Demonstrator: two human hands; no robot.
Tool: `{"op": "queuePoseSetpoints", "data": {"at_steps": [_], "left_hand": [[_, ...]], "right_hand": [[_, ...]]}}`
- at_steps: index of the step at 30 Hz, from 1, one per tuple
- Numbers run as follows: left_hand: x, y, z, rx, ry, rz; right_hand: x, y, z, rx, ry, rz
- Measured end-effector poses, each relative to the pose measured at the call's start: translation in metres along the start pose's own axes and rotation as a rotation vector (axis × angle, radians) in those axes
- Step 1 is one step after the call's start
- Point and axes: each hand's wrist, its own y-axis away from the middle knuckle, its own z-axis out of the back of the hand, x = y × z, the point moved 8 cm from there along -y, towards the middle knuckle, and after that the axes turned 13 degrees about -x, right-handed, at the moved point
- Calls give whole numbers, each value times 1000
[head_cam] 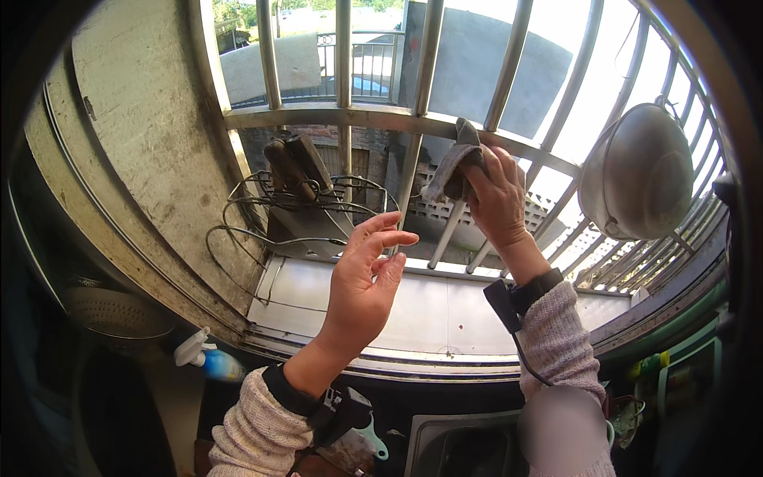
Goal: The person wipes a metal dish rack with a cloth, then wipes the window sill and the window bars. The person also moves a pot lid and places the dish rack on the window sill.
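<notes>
My right hand [499, 197] grips a grey rag [458, 164] and presses it around the horizontal rail [381, 115] of a metal window grille. Part of the rag folds over the rail's front and hangs below it. Lower and to the left, my left hand [369, 274] is raised over the tiled sill [411, 304], fingers loosely curled and apart, holding nothing. Just beyond it stands a wire knife rack [363, 185] against the bars. Dark-handled blades rest in it, among them a broad cleaver [310, 223].
A metal pot [638, 173] hangs on the grille at right. Below the window are a spray bottle [208, 356], a perforated colander [116, 310], a sink rim [417, 432] and a turquoise-handled tool [375, 441]. A stained wall [149, 131] bounds the left side.
</notes>
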Motion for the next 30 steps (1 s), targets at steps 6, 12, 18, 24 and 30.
{"op": "queuePoseSetpoints", "data": {"at_steps": [6, 12, 18, 24, 30], "left_hand": [[7, 6, -25, 80, 21, -4], [51, 42, -25, 137, -46, 120], [114, 104, -16, 251, -167, 406], [138, 128, -36, 311, -174, 541], [130, 116, -59, 321, -113, 465]], "right_hand": [[22, 151, -34, 662, -288, -167], [-17, 206, 33, 495, -123, -406], [-61, 331, 41, 1202, 284, -1043], [74, 286, 22, 734, -236, -651], [-58, 261, 66, 500, 68, -813]]}}
